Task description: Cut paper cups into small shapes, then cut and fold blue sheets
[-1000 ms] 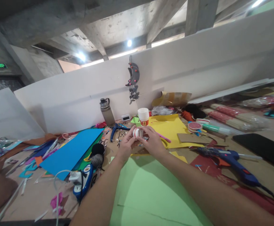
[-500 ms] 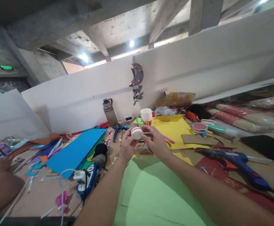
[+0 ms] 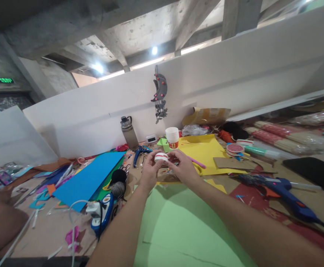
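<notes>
A small white round piece with a red stripe [image 3: 161,157], like a short paper-cup section, is held up over the near edge of the yellow sheet. My left hand [image 3: 149,173] grips its left side, thumb in front and fingers behind. On its right side, my right hand [image 3: 186,170] pinches it with thumb and fingertips; the exact contact is partly hidden. Under my forearms lies a light green sheet [image 3: 175,222]. Just behind my hands stands a stack of white paper cups [image 3: 172,136] with a red and yellow printed base.
To the right lie a blue glue gun [image 3: 292,198], a black phone-like slab [image 3: 314,172] and a round red-topped piece [image 3: 235,148]. Blue sheet [image 3: 91,178], power strip [image 3: 103,213] and bottle [image 3: 129,133] are on the left. Another person's arm [image 3: 4,218] rests at far left.
The white round piece has been turned and tilted between my hands, so its red stripe now crosses the side facing me. The camera view has shifted slightly.
</notes>
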A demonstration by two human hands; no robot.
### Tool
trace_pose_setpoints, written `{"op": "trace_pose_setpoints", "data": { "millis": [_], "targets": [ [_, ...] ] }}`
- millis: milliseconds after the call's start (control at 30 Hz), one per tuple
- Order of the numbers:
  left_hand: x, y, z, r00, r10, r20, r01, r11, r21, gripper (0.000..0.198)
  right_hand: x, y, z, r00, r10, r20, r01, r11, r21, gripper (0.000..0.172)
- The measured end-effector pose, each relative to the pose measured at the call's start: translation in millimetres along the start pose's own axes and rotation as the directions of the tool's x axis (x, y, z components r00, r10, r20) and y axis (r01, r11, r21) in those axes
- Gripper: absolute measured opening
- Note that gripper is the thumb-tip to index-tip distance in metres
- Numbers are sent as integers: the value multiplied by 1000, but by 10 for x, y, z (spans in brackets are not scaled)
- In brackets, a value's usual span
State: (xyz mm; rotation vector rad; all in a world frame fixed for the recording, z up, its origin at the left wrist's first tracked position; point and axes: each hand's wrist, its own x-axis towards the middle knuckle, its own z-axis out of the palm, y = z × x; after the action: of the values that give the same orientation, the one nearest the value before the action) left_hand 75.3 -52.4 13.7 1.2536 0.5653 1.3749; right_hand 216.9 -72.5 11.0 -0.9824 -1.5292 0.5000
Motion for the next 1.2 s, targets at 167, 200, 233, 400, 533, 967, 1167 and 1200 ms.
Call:
{"op": "trace_pose_setpoints", "data": {
  "millis": [167, 200, 233, 400, 533, 967, 1167, 1200],
  "targets": [
    [2, -7, -10, 1000, -16, 9, 17, 999, -41, 35, 3, 15, 6, 1000, -9, 3, 9, 1000, 5, 22],
    [1, -9, -13, 1000, -18, 5, 18, 999, -44, 35, 2, 12, 7, 1000, -4, -1, 4, 1000, 6, 22],
    [1, -10, -16, 1000, -20, 3, 21, 999, -46, 35, 2, 6, 7, 1000, 5, -3, -5, 1000, 14, 21],
    [8, 2, -14, 996, -79, 44, 83, 993, -86, 40, 11, 1, 10, 993, 121, -2, -119, 982, 145, 21],
    [40, -12, -23, 991, -133, 12, 134, 986, -101, 38, 29, 88, 24, 981, 192, -39, -177, 953, 246, 28],
    [80, -4, -101, 975, -179, -130, 143, 958, -247, 33, 30, -74, -54, 988, 153, -2, -152, 986, 73, 22],
    [119, 57, -201, 959, -195, -204, 134, 952, -275, 27, 129, 110, -296, 957, 244, 160, -107, 804, -586, 18],
    [126, 63, -219, 954, -209, -216, 142, 948, -285, 27, 135, 153, -333, 943, 292, 162, -106, 720, -686, 18]
  ]
}}
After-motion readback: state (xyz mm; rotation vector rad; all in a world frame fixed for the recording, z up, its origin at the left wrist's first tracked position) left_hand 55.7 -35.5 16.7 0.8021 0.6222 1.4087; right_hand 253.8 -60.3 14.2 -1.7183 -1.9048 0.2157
